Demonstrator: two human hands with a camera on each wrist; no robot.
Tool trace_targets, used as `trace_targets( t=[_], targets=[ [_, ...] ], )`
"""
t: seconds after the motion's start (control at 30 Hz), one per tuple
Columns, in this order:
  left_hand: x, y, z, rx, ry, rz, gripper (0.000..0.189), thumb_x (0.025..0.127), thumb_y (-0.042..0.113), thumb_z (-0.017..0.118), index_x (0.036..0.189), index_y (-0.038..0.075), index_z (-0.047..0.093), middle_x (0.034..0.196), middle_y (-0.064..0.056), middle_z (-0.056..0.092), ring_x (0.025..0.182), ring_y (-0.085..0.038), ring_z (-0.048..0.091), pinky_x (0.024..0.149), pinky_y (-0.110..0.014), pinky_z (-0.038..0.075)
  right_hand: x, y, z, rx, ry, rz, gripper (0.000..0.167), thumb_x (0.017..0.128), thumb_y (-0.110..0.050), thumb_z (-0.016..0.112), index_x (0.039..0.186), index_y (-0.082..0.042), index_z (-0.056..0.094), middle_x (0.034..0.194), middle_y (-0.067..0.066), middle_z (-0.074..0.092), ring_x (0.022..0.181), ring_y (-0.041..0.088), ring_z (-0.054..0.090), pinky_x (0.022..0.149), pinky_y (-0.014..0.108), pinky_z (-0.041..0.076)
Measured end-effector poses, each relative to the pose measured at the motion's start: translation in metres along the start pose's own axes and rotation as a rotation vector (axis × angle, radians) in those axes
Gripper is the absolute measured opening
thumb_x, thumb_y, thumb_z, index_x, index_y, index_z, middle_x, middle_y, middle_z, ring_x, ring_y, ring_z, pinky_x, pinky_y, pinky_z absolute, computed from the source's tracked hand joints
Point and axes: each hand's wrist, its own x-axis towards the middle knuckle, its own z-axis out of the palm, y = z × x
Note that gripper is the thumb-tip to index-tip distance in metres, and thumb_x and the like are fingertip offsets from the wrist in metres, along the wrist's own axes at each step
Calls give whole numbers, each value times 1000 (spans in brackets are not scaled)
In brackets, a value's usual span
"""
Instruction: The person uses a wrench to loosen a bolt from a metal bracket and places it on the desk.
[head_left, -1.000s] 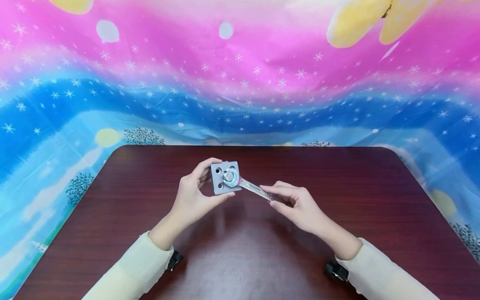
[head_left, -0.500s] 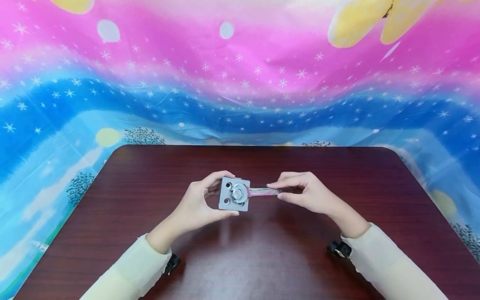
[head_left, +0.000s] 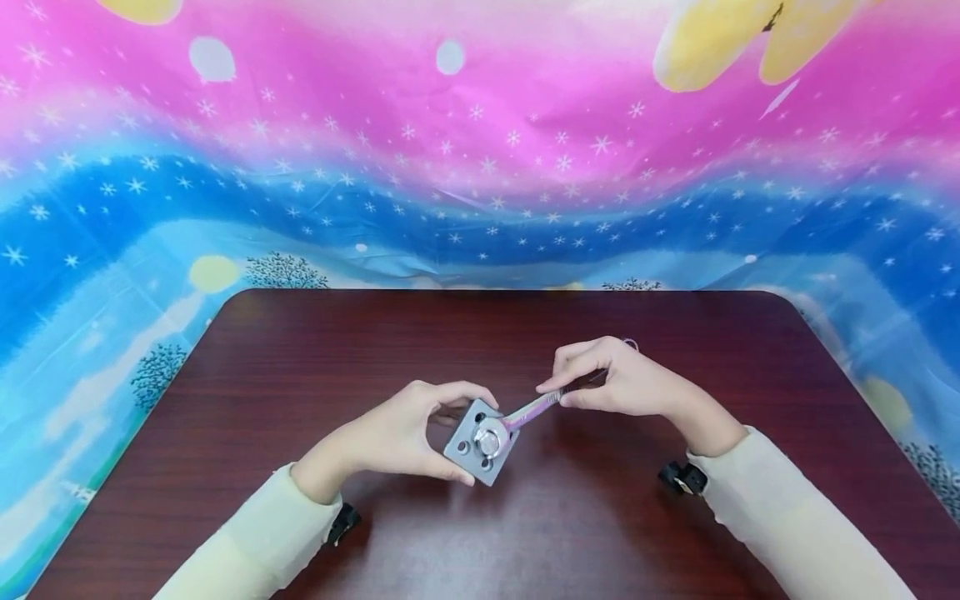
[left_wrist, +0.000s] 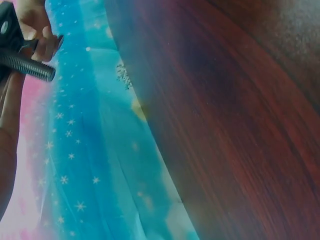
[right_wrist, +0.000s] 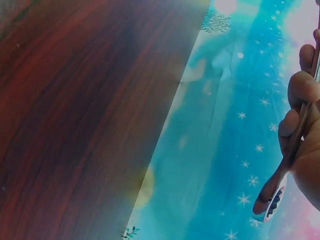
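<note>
A grey metal block (head_left: 472,429) with several holes sits tilted in my left hand (head_left: 393,429), held by its edges between thumb and fingers in the head view. A large bolt head (head_left: 491,442) stands out from its face. Its threaded shank (left_wrist: 30,66) sticks out on the other side in the left wrist view. One end of a shiny combination wrench (head_left: 528,410) lies around the bolt head. My right hand (head_left: 626,379) pinches the wrench handle between thumb and fingers. The toothed ring end (right_wrist: 272,202) shows beyond that hand in the right wrist view.
Both hands work above a dark red-brown wooden table (head_left: 300,350). A pink and blue patterned cloth (head_left: 420,167) hangs behind and beside it. Black camera mounts (head_left: 682,477) are worn under the sleeves.
The wrench handle has swung from pointing lower right to pointing upper right. The block has turned clockwise and come down nearer to me. Both hands keep their hold.
</note>
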Motion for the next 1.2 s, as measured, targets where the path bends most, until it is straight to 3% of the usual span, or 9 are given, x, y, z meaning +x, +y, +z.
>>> trace_targets(
  t=[0.1,0.2,0.3,0.4,0.7,0.83,0.97,1.07,1.2],
  targets=[
    [0,1,1,-3,-84,-17,67,75,23,89,131,12,55,110,-1,72,97,-7,67,92,-27,56,1,-1,-1,36,-59,16,29,84,1,74,109,-15,79,84,-3,66,69,10,53,58,26,48],
    [1,2,1,-10,-129,-40,66,75,25,89,131,14,55,111,0,72,98,-6,67,93,-26,55,3,-2,-1,66,-98,22,28,85,1,73,108,-14,79,83,-2,65,66,10,53,55,26,48],
    [1,2,1,-21,-133,-42,66,75,24,89,131,15,55,111,0,72,98,-6,67,91,-26,56,5,-4,-3,65,-114,10,26,86,1,73,108,-12,79,83,-1,65,65,10,51,54,25,48],
    [0,0,0,-20,-87,-23,66,74,21,89,131,14,55,110,-2,72,98,-8,68,90,-27,57,5,-6,-6,37,-102,-7,25,87,-2,73,110,-11,78,84,0,66,67,9,50,55,24,46],
    [-2,-6,-4,18,158,-34,71,69,19,92,131,16,56,111,0,72,98,-11,69,88,-29,58,-8,-3,-12,-64,76,-8,28,86,-2,74,112,-13,77,91,1,69,74,9,52,59,24,45],
    [-1,-7,-6,97,337,-11,73,68,16,93,131,19,56,113,2,71,99,-10,69,88,-28,58,-15,-2,-6,-70,150,49,29,89,-4,72,117,-13,74,92,-1,66,68,9,49,55,24,43],
    [3,-9,-6,160,531,66,75,66,9,92,132,15,56,113,-1,72,97,-11,69,87,-29,59,-17,-2,7,-41,224,73,35,93,-2,66,126,-13,69,93,-1,62,63,10,47,53,25,43],
    [8,-8,-5,202,674,113,76,65,6,93,131,13,56,112,-3,73,96,-11,69,87,-26,58,-16,-4,21,14,282,48,39,93,5,62,130,-8,65,98,4,61,68,9,55,56,24,47],
    [14,-8,-3,246,840,121,76,65,9,93,131,13,57,111,-3,73,97,-9,68,86,-19,56,-11,-13,39,68,363,38,42,91,10,61,131,-2,62,101,10,62,77,9,61,60,24,52]
  ],
)
